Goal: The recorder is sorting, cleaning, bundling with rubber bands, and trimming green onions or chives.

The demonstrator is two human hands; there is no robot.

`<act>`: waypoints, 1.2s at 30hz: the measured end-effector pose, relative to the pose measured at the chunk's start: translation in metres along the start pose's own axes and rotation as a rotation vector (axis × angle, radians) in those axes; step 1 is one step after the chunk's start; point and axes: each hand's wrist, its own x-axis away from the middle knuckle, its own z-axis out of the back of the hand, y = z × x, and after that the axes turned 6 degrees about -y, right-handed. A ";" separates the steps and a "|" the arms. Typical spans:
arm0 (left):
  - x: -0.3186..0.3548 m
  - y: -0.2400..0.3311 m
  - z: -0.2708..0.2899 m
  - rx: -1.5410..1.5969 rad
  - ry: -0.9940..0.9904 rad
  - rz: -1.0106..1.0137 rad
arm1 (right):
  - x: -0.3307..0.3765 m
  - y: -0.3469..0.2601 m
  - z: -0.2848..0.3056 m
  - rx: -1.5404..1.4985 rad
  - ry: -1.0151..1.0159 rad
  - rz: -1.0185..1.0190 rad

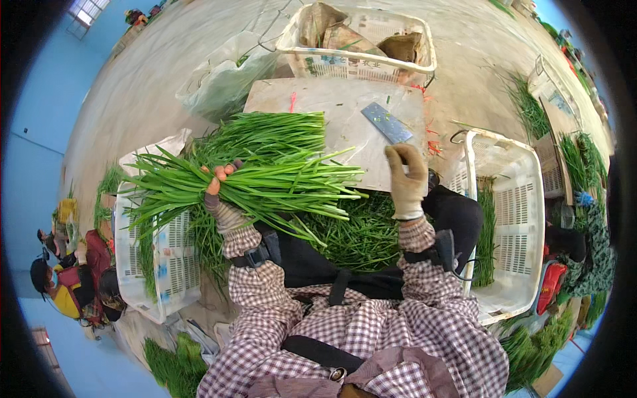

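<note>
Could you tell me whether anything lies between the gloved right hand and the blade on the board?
Nothing visible does. The right hand is raised at the near edge of the board, and the flat blade lies just beyond its fingertips on bare board. The bundle of green stalks in the left hand is off to the side.

Bright, even daylight, super fisheye.
Soft shadows only, mild glare on the pale floor (166, 73) around 11 o'clock; centre's sharp, edges bend hard and fade to a black rim all round.
</note>
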 end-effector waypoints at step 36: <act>-0.001 0.035 -0.006 0.177 -0.606 -0.042 | 0.022 0.018 0.051 -0.724 -0.579 -0.383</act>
